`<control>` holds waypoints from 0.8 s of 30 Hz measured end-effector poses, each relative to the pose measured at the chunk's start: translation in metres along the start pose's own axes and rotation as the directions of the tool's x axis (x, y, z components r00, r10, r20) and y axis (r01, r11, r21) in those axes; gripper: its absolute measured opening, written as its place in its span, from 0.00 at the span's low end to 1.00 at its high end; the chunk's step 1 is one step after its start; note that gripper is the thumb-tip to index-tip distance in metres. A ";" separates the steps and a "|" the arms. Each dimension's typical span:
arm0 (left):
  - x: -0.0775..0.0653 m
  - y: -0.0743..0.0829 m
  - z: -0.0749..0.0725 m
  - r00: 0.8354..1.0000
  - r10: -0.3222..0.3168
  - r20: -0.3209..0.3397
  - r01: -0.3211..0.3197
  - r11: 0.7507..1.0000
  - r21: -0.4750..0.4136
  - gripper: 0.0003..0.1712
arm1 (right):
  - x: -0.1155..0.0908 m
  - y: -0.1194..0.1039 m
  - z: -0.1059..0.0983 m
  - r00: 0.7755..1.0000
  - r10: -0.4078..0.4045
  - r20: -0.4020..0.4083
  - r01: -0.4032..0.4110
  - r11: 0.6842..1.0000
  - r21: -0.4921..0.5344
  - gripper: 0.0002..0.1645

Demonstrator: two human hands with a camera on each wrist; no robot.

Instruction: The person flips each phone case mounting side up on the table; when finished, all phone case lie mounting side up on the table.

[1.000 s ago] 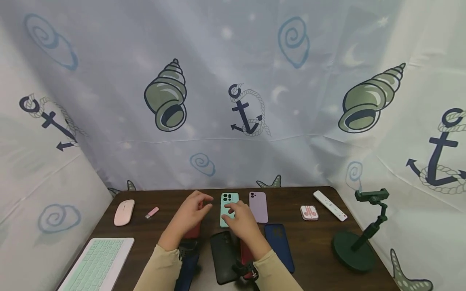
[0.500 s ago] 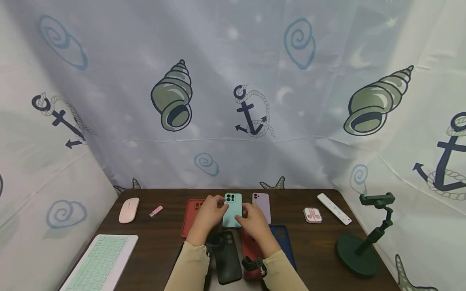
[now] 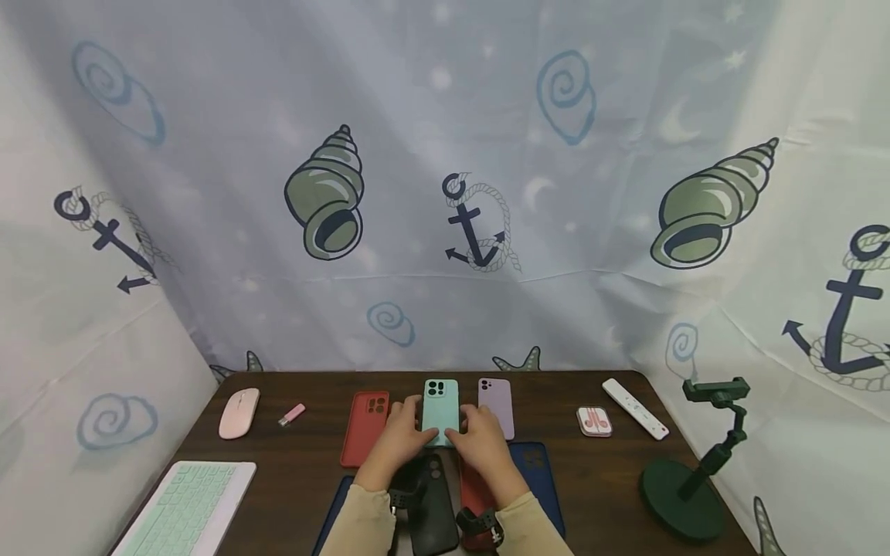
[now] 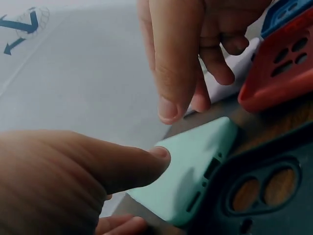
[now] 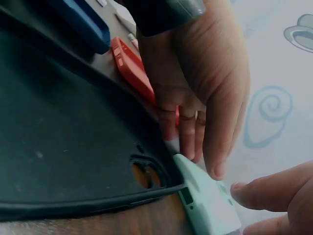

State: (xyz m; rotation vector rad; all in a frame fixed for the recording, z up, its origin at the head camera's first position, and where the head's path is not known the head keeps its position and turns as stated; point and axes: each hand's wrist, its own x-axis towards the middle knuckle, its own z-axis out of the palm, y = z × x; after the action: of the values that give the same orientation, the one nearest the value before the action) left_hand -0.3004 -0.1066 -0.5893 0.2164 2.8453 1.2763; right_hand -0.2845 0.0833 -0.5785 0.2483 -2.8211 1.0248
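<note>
A mint phone case point(image 3: 440, 408) lies flat near the back middle of the table, camera cutouts at its far end. My left hand point(image 3: 398, 445) is at its left side, fingers along the edge and thumb over the near end. Opposite it, my right hand point(image 3: 488, 442) reaches along the right edge, its thumb also by the near end. In the left wrist view, the left thumb's shadow falls on the case point(image 4: 200, 156), seemingly a little below the thumb. Whether the fingertips touch the edges is hard to tell. A black phone case point(image 3: 433, 510) lies just nearer.
Around lie a red case point(image 3: 365, 432), a second red case point(image 3: 476, 494) under the right forearm, a lilac case point(image 3: 497, 403) and blue cases point(image 3: 541, 479). Left are a keyboard point(image 3: 184, 506), mouse point(image 3: 239, 413) and USB stick point(image 3: 292, 415); right, earphones point(image 3: 594, 422), power strip point(image 3: 635, 409), green stand point(image 3: 684, 498).
My left hand has come right, from the red case to the mint case. My right hand has stayed by the mint case. Both thumbs have drawn toward its near end; the case lies still.
</note>
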 end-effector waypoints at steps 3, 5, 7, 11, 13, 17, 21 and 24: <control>0.004 -0.006 0.004 1.000 0.010 0.008 -0.010 0.999 0.037 0.47 | -0.001 0.003 0.006 1.000 -0.004 -0.003 0.003 0.999 -0.044 0.34; 0.004 -0.008 0.006 1.000 0.013 0.013 -0.013 0.998 0.054 0.47 | -0.002 0.004 0.008 1.000 -0.012 0.005 0.013 0.998 -0.066 0.34; 0.004 -0.007 0.006 1.000 0.017 0.009 -0.017 0.998 0.062 0.46 | -0.002 0.004 0.008 1.000 -0.023 0.014 0.024 0.997 -0.068 0.33; 0.002 -0.005 0.005 1.000 0.023 0.000 -0.023 0.997 0.073 0.43 | -0.001 0.003 0.007 0.999 -0.032 0.020 0.033 0.998 -0.059 0.32; 0.001 -0.004 0.005 1.000 0.018 0.005 -0.019 0.997 0.081 0.43 | -0.001 0.003 0.007 0.999 -0.031 0.022 0.033 0.997 -0.065 0.31; 0.002 -0.001 0.005 1.000 0.006 0.027 -0.009 0.996 0.091 0.43 | 0.000 0.004 0.006 0.999 -0.028 0.033 0.030 0.997 -0.065 0.30; 0.004 0.000 0.003 0.999 0.012 0.035 -0.014 0.997 0.074 0.43 | 0.001 0.005 0.006 0.999 -0.029 0.018 0.030 0.998 -0.051 0.28; 0.003 -0.001 0.004 0.999 0.003 0.035 -0.006 0.998 0.069 0.44 | 0.000 0.005 0.008 0.999 -0.040 0.015 0.041 0.998 -0.052 0.28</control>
State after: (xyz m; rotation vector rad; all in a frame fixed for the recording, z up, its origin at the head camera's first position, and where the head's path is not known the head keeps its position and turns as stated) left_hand -0.3037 -0.1042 -0.5926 0.2441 2.8639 1.1634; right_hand -0.2861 0.0822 -0.5876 0.3068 -2.8389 0.9435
